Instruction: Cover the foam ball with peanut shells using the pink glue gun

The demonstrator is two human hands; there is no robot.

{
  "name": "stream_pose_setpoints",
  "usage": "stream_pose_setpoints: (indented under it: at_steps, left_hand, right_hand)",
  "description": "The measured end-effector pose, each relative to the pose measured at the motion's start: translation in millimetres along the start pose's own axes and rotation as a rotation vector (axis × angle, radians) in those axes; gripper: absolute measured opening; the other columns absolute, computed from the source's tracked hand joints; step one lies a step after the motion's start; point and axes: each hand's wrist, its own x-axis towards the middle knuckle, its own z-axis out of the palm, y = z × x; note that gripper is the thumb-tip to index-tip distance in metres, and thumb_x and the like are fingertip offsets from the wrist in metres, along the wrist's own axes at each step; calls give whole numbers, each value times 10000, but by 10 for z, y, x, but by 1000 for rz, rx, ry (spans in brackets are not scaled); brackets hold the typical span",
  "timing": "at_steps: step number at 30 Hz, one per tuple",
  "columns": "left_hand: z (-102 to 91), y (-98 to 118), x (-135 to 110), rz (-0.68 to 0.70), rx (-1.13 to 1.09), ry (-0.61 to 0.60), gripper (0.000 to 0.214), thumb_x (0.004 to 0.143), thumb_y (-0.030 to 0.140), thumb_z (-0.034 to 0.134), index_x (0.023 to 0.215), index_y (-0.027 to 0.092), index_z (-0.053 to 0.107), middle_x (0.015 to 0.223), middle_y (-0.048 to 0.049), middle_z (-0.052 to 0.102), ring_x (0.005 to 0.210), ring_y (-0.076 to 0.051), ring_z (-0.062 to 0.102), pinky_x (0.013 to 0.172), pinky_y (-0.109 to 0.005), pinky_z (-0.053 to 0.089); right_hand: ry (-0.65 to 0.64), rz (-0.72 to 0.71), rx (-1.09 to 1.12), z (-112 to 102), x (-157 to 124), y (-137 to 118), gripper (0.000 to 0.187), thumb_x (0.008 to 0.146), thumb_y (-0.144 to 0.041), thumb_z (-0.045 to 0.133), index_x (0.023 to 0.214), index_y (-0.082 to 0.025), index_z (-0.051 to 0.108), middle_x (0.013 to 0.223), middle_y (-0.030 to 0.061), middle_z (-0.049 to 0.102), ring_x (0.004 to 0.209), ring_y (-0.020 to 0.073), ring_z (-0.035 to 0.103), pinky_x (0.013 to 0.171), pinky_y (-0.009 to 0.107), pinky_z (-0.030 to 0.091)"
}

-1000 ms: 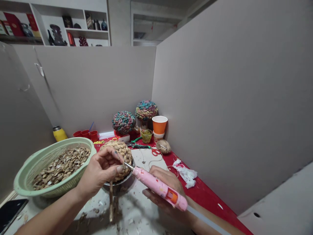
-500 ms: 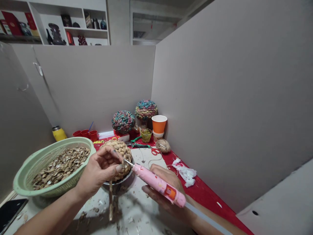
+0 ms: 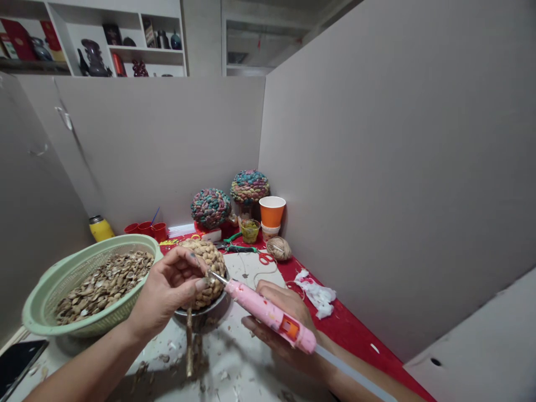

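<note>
My right hand point(image 3: 288, 312) is wrapped round a pink hot glue gun point(image 3: 268, 310) with a glue stick point(image 3: 352, 374) running out of its back end. The gun's metal nozzle points left, at the fingertips of my left hand point(image 3: 173, 282). Between thumb and forefinger, that hand pinches a small nut shell point(image 3: 208, 273), mostly hidden by the fingers. Just behind it, a ball covered in tan nut shells point(image 3: 215, 262) rests in a metal bowl point(image 3: 220, 304). A thin stick point(image 3: 190, 346) extends from below the ball toward me.
A green colander point(image 3: 37, 304) of loose shells stands at left, beside a phone point(image 3: 19, 363). Behind are two coloured shell balls point(image 3: 210, 207), orange cups point(image 3: 272, 212), pliers point(image 3: 240, 249), red scissors point(image 3: 266, 258) and twine point(image 3: 278, 248). Grey panels point(image 3: 377, 167) enclose the table.
Both hands stay nearly in place, the nozzle still close to the left fingertips. The whole view has shifted very slightly.
</note>
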Motion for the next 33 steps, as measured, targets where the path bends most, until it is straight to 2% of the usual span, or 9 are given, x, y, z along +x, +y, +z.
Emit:
stream_pose_setpoints:
  at_steps: [21, 27, 33]
  left_hand:
    - [-8, 17, -2, 74, -18, 27, 229, 761, 147, 808, 898, 219, 639, 880, 21, 693, 803, -83, 653, 739, -138, 517]
    - [-2, 18, 8, 91, 1, 36, 215, 774, 152, 800, 899, 232, 645, 894, 31, 698, 823, -78, 656, 771, -137, 516]
    - [-3, -1, 14, 104, 4, 47, 210, 774, 151, 799, 892, 233, 646, 890, 29, 699, 824, -82, 659, 771, -143, 522]
  right_hand:
    - [16, -28, -14, 16, -9, 21, 348, 1014, -346, 436, 692, -216, 415, 608, -33, 435, 517, 112, 390, 498, 250, 272]
    - [9, -41, -55, 35, -16, 31, 368, 1006, -349, 436, 667, -205, 446, 602, -32, 425, 499, 104, 342, 491, 249, 265]
    - [-15, -60, -35, 77, -48, 57, 339, 971, -307, 486, 649, -207, 448, 595, -33, 426, 503, 106, 356, 502, 253, 273]
